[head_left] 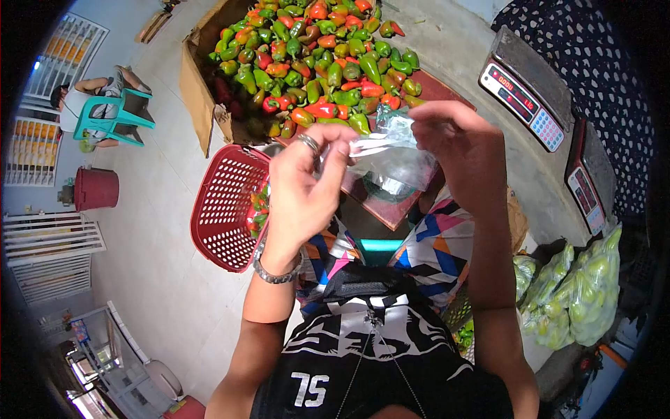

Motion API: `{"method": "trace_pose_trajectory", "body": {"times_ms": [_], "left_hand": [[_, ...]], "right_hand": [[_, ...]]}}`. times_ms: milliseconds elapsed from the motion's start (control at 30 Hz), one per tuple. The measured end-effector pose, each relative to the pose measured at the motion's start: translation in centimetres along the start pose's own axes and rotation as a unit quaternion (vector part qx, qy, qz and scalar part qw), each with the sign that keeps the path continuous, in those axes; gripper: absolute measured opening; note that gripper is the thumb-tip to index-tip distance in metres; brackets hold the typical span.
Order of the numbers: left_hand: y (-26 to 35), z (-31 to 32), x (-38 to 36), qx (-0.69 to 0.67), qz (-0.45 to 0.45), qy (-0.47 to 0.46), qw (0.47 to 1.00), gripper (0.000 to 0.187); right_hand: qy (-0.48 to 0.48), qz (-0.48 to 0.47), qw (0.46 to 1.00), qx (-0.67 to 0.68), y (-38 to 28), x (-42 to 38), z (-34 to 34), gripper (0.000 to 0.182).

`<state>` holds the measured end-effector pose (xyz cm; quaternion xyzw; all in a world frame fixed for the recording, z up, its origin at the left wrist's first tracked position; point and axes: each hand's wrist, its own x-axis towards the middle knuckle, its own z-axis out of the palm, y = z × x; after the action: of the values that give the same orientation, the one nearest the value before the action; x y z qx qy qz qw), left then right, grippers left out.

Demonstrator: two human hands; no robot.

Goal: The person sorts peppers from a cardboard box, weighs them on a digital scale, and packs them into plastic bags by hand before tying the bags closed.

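A clear plastic bag (408, 166) is stretched between my two hands in front of my lap. My left hand (307, 185), with a ring and a metal watch, pinches the bag's left edge between thumb and fingers. On the other side, the curled fingers of my right hand (460, 150) grip the bag near its upper right; some fingertips are hidden. Just beyond the hands lies a large heap of red and green peppers (335, 66). Under the bag a reddish board (380, 209) shows, with more clear plastic on it.
A red perforated basket (220, 209) with some peppers stands at my left. Two digital scales (520, 98) sit on the ledge at right, above bags of green produce (583, 293). A cardboard sheet (195, 98) edges the heap. A person sits on a teal chair (115, 115) farther off.
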<state>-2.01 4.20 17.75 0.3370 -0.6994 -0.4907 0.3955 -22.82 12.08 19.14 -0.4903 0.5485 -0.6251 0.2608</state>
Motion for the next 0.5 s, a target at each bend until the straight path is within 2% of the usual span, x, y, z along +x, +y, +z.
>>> {"method": "trace_pose_trajectory", "body": {"times_ms": [100, 167, 233, 267, 367, 400, 433, 500], "left_hand": [[1.4, -0.2, 1.8, -0.06, -0.069, -0.005, 0.996, 0.018], [2.0, -0.9, 2.9, -0.026, -0.117, -0.015, 0.993, 0.017], [2.2, -1.2, 3.7, 0.01, -0.121, -0.018, 0.992, 0.017], [2.2, -1.2, 3.9, 0.029, -0.125, -0.019, 0.992, 0.018], [0.2, -0.9, 4.3, -0.075, -0.056, -0.015, 0.995, 0.02], [0.7, -0.2, 4.4, -0.108, -0.076, 0.035, 0.991, 0.019], [0.5, -0.3, 4.5, -0.103, -0.069, 0.023, 0.992, 0.019], [0.0, -1.0, 4.7, -0.092, -0.054, 0.001, 0.994, 0.019]], "right_hand": [[-0.008, 0.096, 0.992, -0.082, -0.2, 1.4, -0.3, 0.021], [-0.001, 0.115, 0.989, -0.094, 0.8, 2.3, -0.4, 0.024], [-0.01, 0.151, 0.982, -0.116, 0.9, 3.1, -0.5, 0.025], [0.0, 0.139, 0.986, -0.089, 1.0, 3.1, -0.4, 0.026], [0.021, 0.114, 0.993, -0.011, 1.2, 3.2, 0.5, 0.028], [0.024, 0.111, 0.993, 0.011, 1.2, 3.2, 0.8, 0.029], [0.028, 0.109, 0.993, 0.033, 1.2, 3.2, 0.9, 0.03], [0.006, 0.11, 0.993, -0.039, 1.8, 3.3, 0.0, 0.027]]}}
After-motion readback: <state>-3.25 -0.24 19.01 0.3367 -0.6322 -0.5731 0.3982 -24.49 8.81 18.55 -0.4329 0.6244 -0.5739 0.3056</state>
